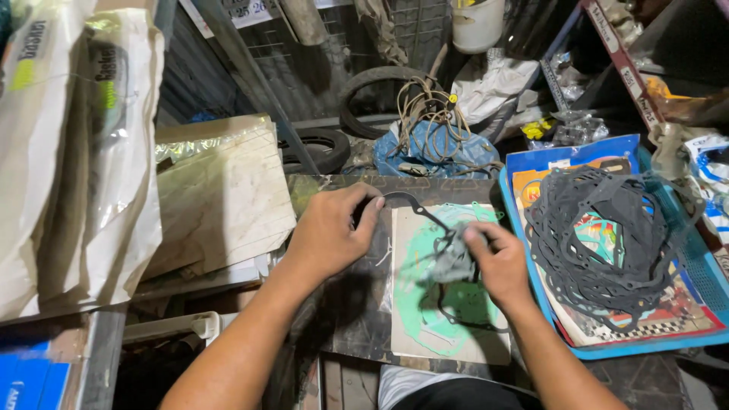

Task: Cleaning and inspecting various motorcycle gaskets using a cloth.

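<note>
Both hands' fingers pinch a black gasket (425,216); blue tray (706,281) holds more gaskets (600,243).

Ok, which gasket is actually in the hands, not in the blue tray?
The thin black gasket: the left hand pinches its upper loop, the right hand its lower part. It lies over the green-printed card, apart from the dark pile.

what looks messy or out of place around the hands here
The black gaskets in the blue tray lie in a tangled heap, loops crossing each other rather than stacked flat. The left hand pinches one black gasket lifted off the card; the right hand holds a crumpled grey piece.
</note>
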